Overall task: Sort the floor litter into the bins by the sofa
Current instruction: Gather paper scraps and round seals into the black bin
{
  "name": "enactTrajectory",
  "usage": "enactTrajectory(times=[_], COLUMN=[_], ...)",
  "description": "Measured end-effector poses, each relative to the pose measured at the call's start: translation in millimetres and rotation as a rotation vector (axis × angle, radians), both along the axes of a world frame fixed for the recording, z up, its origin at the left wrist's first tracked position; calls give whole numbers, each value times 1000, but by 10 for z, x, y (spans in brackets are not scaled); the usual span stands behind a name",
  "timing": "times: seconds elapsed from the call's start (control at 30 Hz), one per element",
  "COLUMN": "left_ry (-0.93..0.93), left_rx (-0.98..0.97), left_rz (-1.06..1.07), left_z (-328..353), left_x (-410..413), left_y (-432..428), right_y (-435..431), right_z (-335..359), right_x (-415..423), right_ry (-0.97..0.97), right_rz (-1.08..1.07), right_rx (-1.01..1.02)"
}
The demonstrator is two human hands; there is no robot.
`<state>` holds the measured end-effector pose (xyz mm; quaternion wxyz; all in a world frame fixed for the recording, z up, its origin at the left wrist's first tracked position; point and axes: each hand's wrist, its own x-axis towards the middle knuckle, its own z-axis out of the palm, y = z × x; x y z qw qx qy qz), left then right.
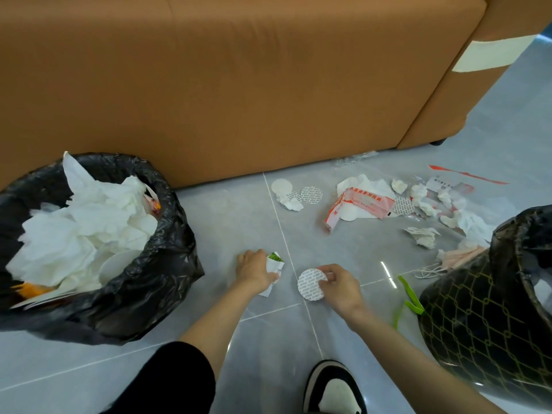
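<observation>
The left hand [254, 268] curls round a crumpled white-and-green wrapper [275, 264] low over the floor tiles. Just beside it, the right hand [340, 286] pinches a round printed seal disc [310, 284]. A tissue-heaped black-bagged bin [167, 234] stands left and a patterned bin [478, 324] right. A red-and-white packet [358, 204] lies near the sofa [239, 85].

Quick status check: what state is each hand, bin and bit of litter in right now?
Left hand: grips a crumpled white-and-green wrapper.
Right hand: pinches a round seal disc.
Left bin: black liner, heaped with white tissue.
Right bin: mouth open, contents mostly out of view.
Red-and-white packet: creased, lying on the floor.
Tissues: crumpled, scattered on the floor.
</observation>
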<state>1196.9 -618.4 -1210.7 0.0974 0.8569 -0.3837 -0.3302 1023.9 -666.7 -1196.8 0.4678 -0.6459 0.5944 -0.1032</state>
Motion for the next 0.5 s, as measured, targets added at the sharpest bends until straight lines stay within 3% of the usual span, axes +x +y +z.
enactTrajectory(times=[0.17, 0.33, 0.5], left_ry=[176, 117, 80], left_rx=[-318, -671, -905], left_rz=[190, 240, 339], left_z=[379, 1097, 1632], left_x=[26, 158, 482], left_y=[45, 107, 406], right_y=[-33, -69, 87], right_z=[283, 816, 1302], right_x=[166, 440, 840], right_ry=[-278, -591, -762], right_rz=[-157, -242, -138], right_rx=[48, 88, 155])
